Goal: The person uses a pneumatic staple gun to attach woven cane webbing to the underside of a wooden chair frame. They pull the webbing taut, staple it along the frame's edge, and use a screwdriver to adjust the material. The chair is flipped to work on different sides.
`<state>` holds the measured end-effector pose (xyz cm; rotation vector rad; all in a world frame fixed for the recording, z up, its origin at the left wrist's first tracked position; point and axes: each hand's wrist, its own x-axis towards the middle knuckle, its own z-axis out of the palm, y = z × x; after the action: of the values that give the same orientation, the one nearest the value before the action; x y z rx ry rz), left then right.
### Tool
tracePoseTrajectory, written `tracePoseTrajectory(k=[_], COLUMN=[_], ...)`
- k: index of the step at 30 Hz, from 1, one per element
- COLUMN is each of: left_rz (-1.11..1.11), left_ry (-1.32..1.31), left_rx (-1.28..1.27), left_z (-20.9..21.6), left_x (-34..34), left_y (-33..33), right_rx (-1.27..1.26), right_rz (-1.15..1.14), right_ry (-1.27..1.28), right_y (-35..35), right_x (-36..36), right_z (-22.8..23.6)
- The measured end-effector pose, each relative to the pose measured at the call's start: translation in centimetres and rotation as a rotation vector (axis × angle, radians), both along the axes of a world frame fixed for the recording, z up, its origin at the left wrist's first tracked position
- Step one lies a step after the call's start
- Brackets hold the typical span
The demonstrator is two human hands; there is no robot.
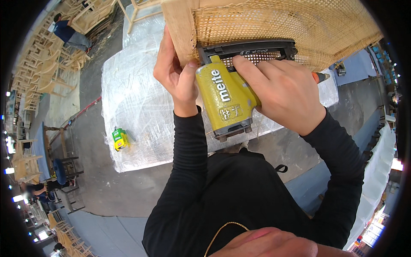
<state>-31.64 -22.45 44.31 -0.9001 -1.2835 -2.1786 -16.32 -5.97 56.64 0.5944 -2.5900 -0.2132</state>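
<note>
My right hand is wrapped round the grip of a yellow-green and black pneumatic stapler. The tool's dark nose and long magazine lie against, or very close to, a wooden frame with woven cane webbing. An orange-and-metal air fitting sticks out beyond my right hand. With my left hand I grip the lower left end of the frame, thumb on the near face and fingers round the outer edge. The exact contact between nose and wood is hidden by the stapler's body.
Beneath the frame stands a broad plastic-wrapped surface, with a small green-and-yellow box near its left edge. Wooden chair frames crowd the far left, where another person stands. A red hose runs along the floor at left.
</note>
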Motion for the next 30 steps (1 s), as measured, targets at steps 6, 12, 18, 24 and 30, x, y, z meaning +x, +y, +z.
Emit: tracePoseTrajectory(k=[6,12,18,24,30], left_rz=[0.008,0.062,0.264,0.298,0.339], left_ry=[-0.095,0.090,0.122,-0.031,-0.232], left_rx=[0.041,-0.019,-0.174,-0.194,-0.062], left_z=[0.6,0.3,0.5,0.4,0.0], left_x=[1.1,0.2,0.5,2.2,5.0], left_y=[0.5,-0.2,0.6,0.8,2.5], right_rx=[-0.025,-0.280,-0.983,-0.890,-0.660], right_rz=[0.023,0.028,-0.488,-0.893,-1.180], right_ry=[0.041,-0.224,-0.850,-0.918,-0.555], right_y=[0.0,1.8,9.4,25.5,39.6], right_x=[0.0,6.5,14.4,22.1,17.0], right_z=[0.1,-2.0,-16.4,-38.9,-46.6])
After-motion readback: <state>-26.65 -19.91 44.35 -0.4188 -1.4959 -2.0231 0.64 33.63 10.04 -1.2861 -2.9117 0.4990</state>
